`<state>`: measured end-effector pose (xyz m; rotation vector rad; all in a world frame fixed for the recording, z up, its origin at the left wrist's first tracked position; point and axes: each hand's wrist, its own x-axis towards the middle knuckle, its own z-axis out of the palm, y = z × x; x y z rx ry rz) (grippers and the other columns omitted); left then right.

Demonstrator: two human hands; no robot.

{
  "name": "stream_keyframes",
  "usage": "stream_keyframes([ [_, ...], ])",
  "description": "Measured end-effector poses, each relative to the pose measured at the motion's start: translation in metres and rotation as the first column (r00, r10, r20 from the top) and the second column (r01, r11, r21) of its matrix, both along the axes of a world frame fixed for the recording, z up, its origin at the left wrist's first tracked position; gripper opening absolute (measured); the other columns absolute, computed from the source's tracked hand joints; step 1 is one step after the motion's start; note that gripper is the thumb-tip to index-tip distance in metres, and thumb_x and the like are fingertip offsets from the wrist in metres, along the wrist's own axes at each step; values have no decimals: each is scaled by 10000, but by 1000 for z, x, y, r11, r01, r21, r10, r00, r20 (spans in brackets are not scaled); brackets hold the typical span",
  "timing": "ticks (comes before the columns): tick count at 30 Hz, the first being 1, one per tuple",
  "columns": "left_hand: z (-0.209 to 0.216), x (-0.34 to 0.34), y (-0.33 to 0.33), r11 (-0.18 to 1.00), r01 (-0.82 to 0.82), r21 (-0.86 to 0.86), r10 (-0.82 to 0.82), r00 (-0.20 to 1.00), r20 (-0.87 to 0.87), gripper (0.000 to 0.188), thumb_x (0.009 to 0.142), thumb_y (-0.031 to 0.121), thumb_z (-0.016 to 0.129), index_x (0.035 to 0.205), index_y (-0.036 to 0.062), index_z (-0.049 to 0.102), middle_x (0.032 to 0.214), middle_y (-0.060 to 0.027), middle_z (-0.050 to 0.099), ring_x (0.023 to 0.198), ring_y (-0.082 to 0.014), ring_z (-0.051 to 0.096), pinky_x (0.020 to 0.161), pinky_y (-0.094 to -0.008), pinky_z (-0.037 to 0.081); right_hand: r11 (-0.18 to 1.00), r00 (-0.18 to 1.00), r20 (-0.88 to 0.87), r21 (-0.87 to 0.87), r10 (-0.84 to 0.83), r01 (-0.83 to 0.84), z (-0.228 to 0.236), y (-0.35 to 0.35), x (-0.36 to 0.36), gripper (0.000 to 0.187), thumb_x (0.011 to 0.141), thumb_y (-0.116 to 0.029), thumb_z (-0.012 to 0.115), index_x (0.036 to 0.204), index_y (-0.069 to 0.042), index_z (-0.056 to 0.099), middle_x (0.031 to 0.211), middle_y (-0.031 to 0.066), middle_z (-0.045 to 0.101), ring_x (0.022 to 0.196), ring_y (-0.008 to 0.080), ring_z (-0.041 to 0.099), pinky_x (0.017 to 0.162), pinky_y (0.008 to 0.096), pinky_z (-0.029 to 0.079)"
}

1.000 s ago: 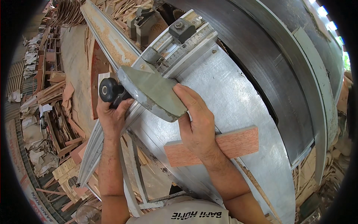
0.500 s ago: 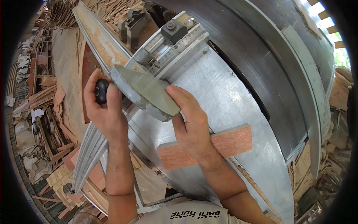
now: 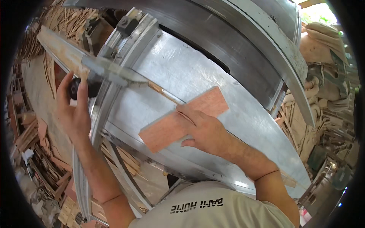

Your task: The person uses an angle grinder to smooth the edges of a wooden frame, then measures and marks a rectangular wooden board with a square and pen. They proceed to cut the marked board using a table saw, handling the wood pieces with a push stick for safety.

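Observation:
My left hand is curled around a round black knob at the left side of a metal machine table. Beside the knob, a blurred grey-green slab is seen nearly edge-on over the table's fence. My right hand lies across a short reddish wooden board. Its fingers reach toward the board's far edge, and the thumb sits by the near edge. The board rests flat and slanted on the bright metal table, over a narrow slot.
A metal fence with a dark stop block crosses the upper left. Beyond a dark gap lies a second grey table surface, with a long curved-looking rail on it. Wood offcuts litter the floor at left. Stuffed sacks stand at right.
My right hand has left the grey-green slab and come down onto the wooden board. The slab has turned from face-up view to nearly edge-on. My left hand stays at the knob; the view has shifted.

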<state>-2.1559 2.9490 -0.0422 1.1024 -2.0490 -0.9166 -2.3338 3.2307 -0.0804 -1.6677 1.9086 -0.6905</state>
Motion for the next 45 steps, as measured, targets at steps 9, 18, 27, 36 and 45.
stream_keyframes([
  [9, 14, 6, -27, 967, 253, -34, -247, 961, 120, 281, 823, 185, 776, 1057, 44, 711, 863, 7, 651, 822, -89, 592, 767, -253, 486, 991, 996, 61, 116, 60, -67, 32, 11, -45, 736, 603, -26, 847, 1295, -57, 597, 1406, 172, 508, 902, 190, 651, 704, 313, 546],
  [18, 8, 22, -15, 944, 328, 46, -319, 937, -139, 423, 853, 193, 712, 1232, 32, 614, 1108, -40, 635, 1023, -147, 590, 926, -295, 472, 959, 910, 340, 233, -235, 161, 66, 31, -126, 820, 578, -1, 892, 1336, -70, 584, 1459, 91, 494, 657, 42, 477, 596, 199, 452],
  [27, -34, 111, 12, 978, -46, -205, 125, 911, 394, 339, 1032, 252, 470, 1133, -23, 641, 1047, -212, 664, 997, -354, 627, 897, -408, 471, 990, 876, -464, 16, 130, -138, 12, -80, -156, 537, 833, -79, 648, 1352, -90, 512, 1477, 59, 471, 1181, 298, 592, 953, 401, 502],
  [36, -52, 114, 17, 943, -41, -329, 212, 838, 504, 356, 1013, 297, 491, 1132, -6, 634, 1032, -205, 655, 957, -388, 604, 853, -454, 468, 817, 863, -26, 308, -505, 488, -28, -89, -74, 494, 918, -465, 615, 844, 17, 697, 811, 210, 698, 758, 384, 677, 694, 456, 532],
  [45, -53, 108, 14, 945, -47, -325, 224, 815, 534, 420, 1030, 359, 464, 1124, -12, 637, 985, -198, 655, 936, -365, 608, 836, -435, 465, 855, 872, 70, 253, -484, 453, -39, -127, -60, 558, 915, -497, 624, 765, 34, 704, 777, 235, 685, 738, 379, 686, 690, 482, 538],
])
